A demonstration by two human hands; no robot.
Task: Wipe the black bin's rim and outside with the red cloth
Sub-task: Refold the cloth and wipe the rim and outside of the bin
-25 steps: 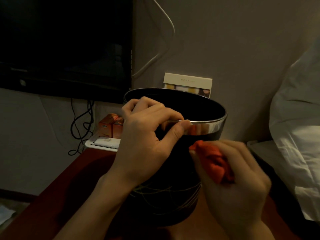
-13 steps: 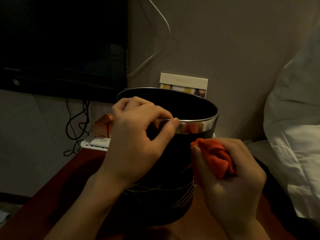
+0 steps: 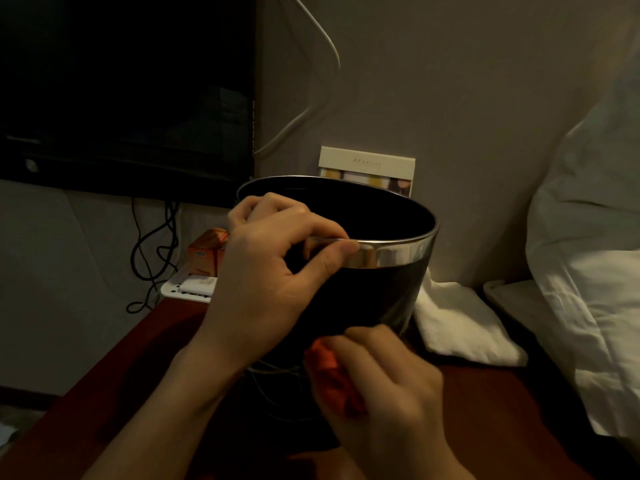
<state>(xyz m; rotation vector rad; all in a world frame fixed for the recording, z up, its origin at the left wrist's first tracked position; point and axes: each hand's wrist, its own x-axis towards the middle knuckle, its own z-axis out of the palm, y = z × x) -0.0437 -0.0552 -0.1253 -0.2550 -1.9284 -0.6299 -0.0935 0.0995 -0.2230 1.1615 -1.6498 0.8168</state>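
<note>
A black bin point(image 3: 377, 296) with a shiny metal rim band point(image 3: 398, 254) stands upright on a dark red table point(image 3: 498, 403). My left hand point(image 3: 266, 271) grips the near rim, thumb on the band outside and fingers curled over the edge. My right hand point(image 3: 388, 393) holds the bunched red cloth point(image 3: 332, 379) against the bin's lower front wall. The hand is blurred by motion. Both arms hide the bin's base.
A dark screen point(image 3: 124, 91) hangs on the wall at left with cables point(image 3: 152, 254) below it. Behind the bin are an orange box point(image 3: 204, 252), a white tray point(image 3: 187, 289) and a card point(image 3: 367, 171). White bedding point(image 3: 585, 271) fills the right side.
My right hand has slid the red cloth down the bin's front wall, from just under the rim band to the lower part. The left hand keeps its grip on the rim.
</note>
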